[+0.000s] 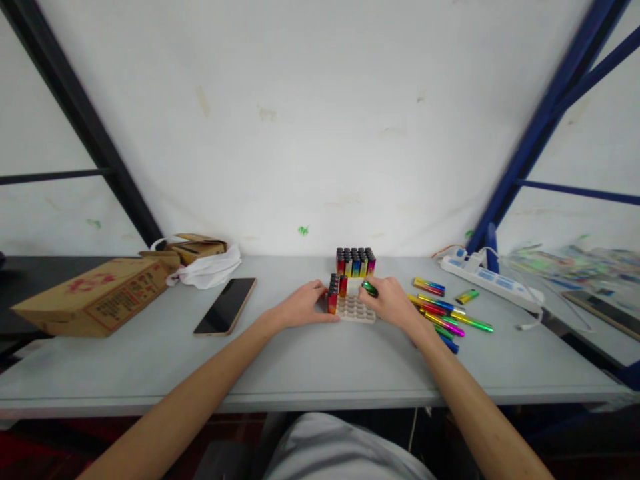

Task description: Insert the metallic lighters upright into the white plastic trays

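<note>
Broadly, largest to smallest:
Table: pale grey top running the full width; its near edge crosses just ahead of the person's lap, its far edge meets the white wall. The widest bare stretch lies in front of the hands and between the phone and the tray.
Cardboard box: lies flat at the far left, one corner hanging past the table's left end.
Small open carton: behind the box near the wall, with a white bag bunched against it.
Power strip: slanted along the right rear, cable trailing toward the right edge.
Phone: dark screen up, well left of the hands, clear space around it.
Left hand: palm down, fingers curled against the left edge of the tray, steadying it.
Right hand: fingers closed around a green lighter, held over the tray's rear right corner.
Tray: pale, gridded with holes, mid-table between both hands; a few lighters stand in its left rear cells.
Full lighter block: upright, just behind the tray.
Loose lighters: a scatter of shiny coloured ones just right of the right hand, crowding that side.
</note>
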`<act>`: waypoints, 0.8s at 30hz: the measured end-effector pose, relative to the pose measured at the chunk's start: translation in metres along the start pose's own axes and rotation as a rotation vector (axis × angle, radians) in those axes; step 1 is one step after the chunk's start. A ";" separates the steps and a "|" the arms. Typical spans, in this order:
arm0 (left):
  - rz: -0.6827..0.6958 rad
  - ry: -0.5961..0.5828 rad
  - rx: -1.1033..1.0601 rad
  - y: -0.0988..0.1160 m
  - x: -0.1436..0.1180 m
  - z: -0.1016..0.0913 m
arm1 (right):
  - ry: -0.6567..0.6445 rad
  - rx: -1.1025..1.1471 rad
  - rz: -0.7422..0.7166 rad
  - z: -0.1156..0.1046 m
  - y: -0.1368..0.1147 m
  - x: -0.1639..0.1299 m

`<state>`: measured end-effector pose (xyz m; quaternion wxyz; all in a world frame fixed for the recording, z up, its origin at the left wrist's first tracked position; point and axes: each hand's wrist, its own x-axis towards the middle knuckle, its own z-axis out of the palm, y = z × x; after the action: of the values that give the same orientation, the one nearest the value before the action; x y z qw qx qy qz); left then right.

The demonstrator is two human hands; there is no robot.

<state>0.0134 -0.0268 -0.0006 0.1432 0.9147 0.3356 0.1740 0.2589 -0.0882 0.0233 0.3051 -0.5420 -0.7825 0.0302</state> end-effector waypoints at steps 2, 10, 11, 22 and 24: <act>-0.002 0.000 0.003 0.000 0.000 0.000 | -0.027 -0.003 -0.014 -0.001 -0.001 0.000; 0.009 0.003 -0.010 -0.002 -0.001 0.001 | -0.046 -0.002 -0.022 0.001 -0.001 0.000; 0.009 0.003 -0.005 -0.002 0.000 0.002 | -0.044 -0.004 -0.021 0.002 -0.001 0.000; 0.005 0.015 0.007 -0.003 0.000 0.003 | -0.039 0.038 -0.118 0.009 0.010 0.002; 0.004 0.021 0.002 -0.003 0.000 0.003 | -0.023 0.042 -0.173 0.011 0.012 0.002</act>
<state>0.0128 -0.0248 -0.0040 0.1386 0.9136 0.3354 0.1834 0.2627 -0.0779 0.0104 0.3089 -0.4655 -0.8290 0.0262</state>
